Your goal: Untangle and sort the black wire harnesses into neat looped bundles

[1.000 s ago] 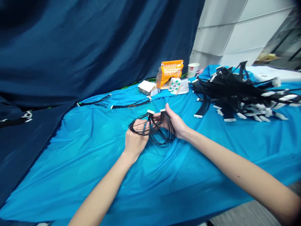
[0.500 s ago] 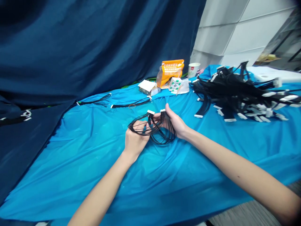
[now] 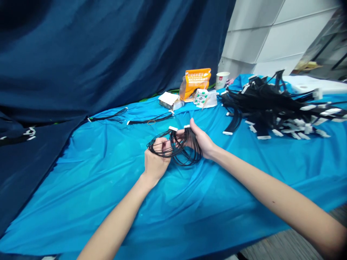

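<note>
A coiled black cable bundle (image 3: 187, 159) with white connectors at its upper ends is held up between both hands, above the blue cloth. My left hand (image 3: 158, 157) has its fingers closed around the left loop of the bundle. On the right side, my right hand (image 3: 202, 141) grips the bundle, its thumb pointing up beside one white connector (image 3: 187, 126). The other white connector (image 3: 173, 128) stands between the hands. The loops partly hide the fingers of both hands.
A large pile of black cables (image 3: 271, 104) lies at the right. Behind the hands are a small box (image 3: 171, 101), an orange bag (image 3: 196, 83), a white-green packet (image 3: 202, 98) and a paper cup (image 3: 222, 80). Single cables (image 3: 149, 120) lie on the blue cloth (image 3: 94, 173).
The fingers of my left hand have shifted slightly on the cable loop. My right hand keeps its hold, and the whole view has moved a little.
</note>
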The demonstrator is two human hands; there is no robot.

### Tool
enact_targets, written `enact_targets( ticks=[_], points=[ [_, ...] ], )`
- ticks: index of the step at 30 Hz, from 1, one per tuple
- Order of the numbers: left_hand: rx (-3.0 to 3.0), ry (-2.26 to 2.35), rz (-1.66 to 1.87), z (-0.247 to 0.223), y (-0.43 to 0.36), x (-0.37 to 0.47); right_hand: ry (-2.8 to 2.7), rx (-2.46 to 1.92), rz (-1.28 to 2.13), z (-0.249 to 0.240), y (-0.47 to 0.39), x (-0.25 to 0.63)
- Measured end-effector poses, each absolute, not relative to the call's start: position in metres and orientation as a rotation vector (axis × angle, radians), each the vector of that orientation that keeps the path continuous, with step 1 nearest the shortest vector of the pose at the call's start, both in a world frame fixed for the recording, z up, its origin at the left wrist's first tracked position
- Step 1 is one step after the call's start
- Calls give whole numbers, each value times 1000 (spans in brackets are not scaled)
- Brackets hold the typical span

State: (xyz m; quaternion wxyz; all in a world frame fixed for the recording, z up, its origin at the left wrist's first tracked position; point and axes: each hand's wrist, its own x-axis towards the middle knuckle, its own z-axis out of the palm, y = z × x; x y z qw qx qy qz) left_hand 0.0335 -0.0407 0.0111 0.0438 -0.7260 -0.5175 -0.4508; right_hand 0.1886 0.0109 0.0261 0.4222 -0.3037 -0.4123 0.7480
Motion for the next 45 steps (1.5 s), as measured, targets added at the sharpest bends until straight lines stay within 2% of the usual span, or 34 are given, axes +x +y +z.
enact_targets(
  ticks=[4, 10, 13, 19, 28, 37, 45],
  points=[
    [-2291, -1720, -1513, 16, -43, 37, -1015, -754, 1884, 27, 12, 189],
    [-2389, -1968, -2086, 18, -41, 42, -1038, -752, 1856, 23, 14, 188],
    [-2369, -2088, -2212, 19, -41, 43, -1045, -731, 1867, 22, 14, 188],
    [-2314, -2178, -2148, 19, -40, 42, -1036, -746, 1864, 23, 14, 189],
    [-2209, -1959, -1743, 14, -38, 41, -1042, -745, 1869, 23, 13, 188],
    [-2297, -1871, -1778, 13, -40, 42, -997, -764, 1876, 27, 10, 189],
    [-2264, -1978, -1720, 13, -42, 42, -1034, -749, 1892, 26, 10, 188]
  ],
)
